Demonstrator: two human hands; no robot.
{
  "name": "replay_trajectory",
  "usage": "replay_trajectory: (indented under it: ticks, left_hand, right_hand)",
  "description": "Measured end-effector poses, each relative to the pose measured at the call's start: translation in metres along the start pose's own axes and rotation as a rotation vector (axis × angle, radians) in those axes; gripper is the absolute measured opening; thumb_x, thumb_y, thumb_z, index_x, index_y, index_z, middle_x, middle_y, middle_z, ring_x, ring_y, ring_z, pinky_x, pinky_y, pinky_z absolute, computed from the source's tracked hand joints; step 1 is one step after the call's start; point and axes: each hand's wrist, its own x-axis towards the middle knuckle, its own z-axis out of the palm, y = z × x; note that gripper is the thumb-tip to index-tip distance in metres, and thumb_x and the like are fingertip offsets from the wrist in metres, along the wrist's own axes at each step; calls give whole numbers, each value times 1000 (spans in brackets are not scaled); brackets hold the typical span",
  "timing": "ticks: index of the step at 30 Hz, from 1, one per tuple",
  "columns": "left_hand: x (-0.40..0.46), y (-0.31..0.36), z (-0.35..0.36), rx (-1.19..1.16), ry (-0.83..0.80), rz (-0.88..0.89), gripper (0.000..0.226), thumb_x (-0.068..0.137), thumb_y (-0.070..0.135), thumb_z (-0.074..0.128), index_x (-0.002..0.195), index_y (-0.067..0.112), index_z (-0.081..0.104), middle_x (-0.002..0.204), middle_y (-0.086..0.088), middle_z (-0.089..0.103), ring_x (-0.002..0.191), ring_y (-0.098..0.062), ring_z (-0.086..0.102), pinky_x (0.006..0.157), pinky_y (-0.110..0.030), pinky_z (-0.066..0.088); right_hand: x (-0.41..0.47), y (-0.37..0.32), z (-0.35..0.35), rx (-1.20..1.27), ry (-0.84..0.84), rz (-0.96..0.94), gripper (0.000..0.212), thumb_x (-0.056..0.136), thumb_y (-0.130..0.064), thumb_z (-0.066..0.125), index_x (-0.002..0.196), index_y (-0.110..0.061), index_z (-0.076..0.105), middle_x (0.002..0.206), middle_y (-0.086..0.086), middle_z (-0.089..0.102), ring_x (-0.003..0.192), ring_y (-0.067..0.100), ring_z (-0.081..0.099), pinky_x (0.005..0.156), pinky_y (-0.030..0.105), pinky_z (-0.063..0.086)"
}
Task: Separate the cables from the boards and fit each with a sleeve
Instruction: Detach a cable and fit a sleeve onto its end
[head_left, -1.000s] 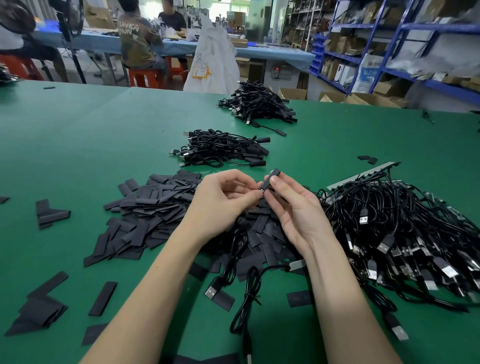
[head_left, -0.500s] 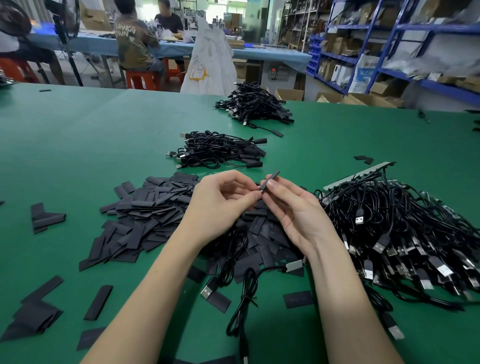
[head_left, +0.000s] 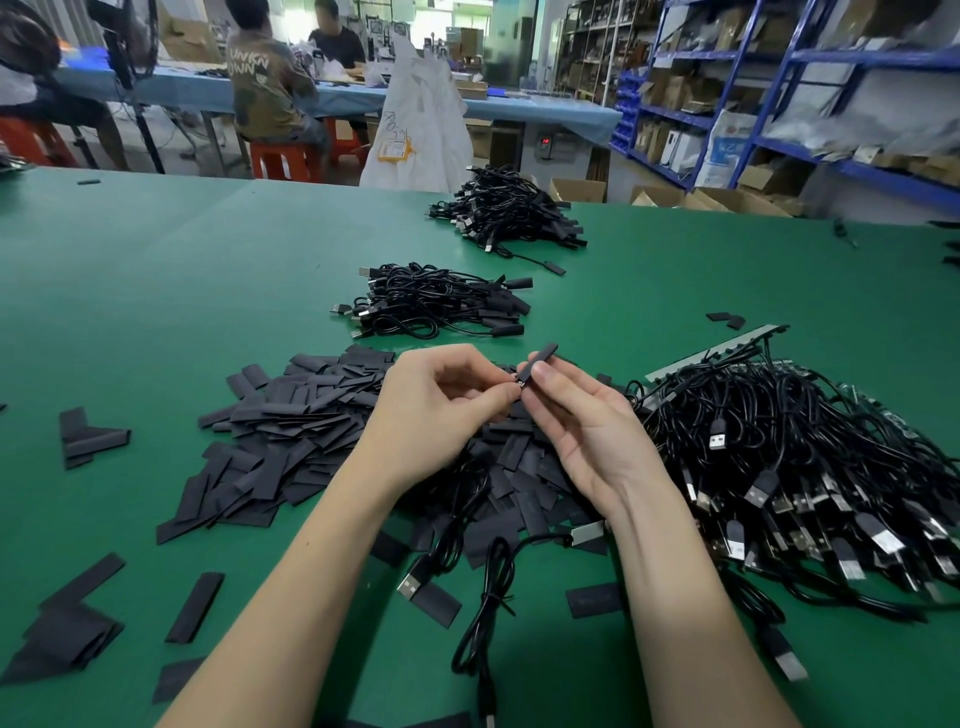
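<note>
Head view looks down on two bare hands meeting above a green table. Right hand pinches a black sleeve between thumb and forefinger, the sleeve tilted up and away, its far end free; the other fingers are loosely curled beneath. Left hand has its fingers curled, thumb and fingertip pinching a small connector end right at the sleeve's lower mouth; whether it is already inside cannot be told. A black cable loops on the table between the forearms. Under the hands lies a heap of flat sleeves. To the right sits a tangle of cables on boards. Two bundles of sleeved cables lie farther off.
</note>
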Motion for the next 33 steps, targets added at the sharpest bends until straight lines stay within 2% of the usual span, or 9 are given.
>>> replay_trajectory:
  ticks: [4,8,12,18,29,33]
  left_hand:
    - [0,0,1,-11,15,-7,5,84,10,81,82,11,76,76,-4,76,77,-35,72,80,-47,62]
    - [0,2,2,-12,17,-4,6,83,9,81,82,10,76,76,-5,76,75,-33,73,77,-42,62]
    - [0,2,3,-22,15,1,5,83,9,81,83,10,76,76,-4,76,75,-31,73,74,-36,62]
    - [0,3,5,-44,2,-12,5,83,8,81,84,7,77,77,-4,76,68,-16,67,73,-34,59]
    - [0,5,2,-50,-2,-10,5,83,8,81,82,9,76,74,-1,76,66,-15,67,70,-31,59]
    - [0,7,2,-53,1,-11,6,83,7,81,82,9,76,76,0,77,67,-13,69,69,-24,58]
  right_hand:
    - [0,2,1,12,17,4,21,76,-7,74,96,-1,74,94,11,76,86,14,74,74,20,59]
    - [1,3,2,21,22,-1,11,80,-4,72,91,-3,74,88,8,76,83,13,74,73,19,58]
    - [0,0,-2,9,-7,0,19,75,-10,75,93,-4,76,94,9,77,87,14,74,74,20,58]
    - [-2,0,0,-52,-28,0,13,71,-11,76,82,-11,82,95,8,77,88,13,75,76,19,58]
    - [-2,3,2,-34,-29,5,13,72,-12,76,83,-13,84,96,8,78,92,13,75,77,20,58]
    - [-2,5,1,-17,-50,11,13,75,-11,76,85,-12,83,96,8,78,93,14,75,77,20,58]
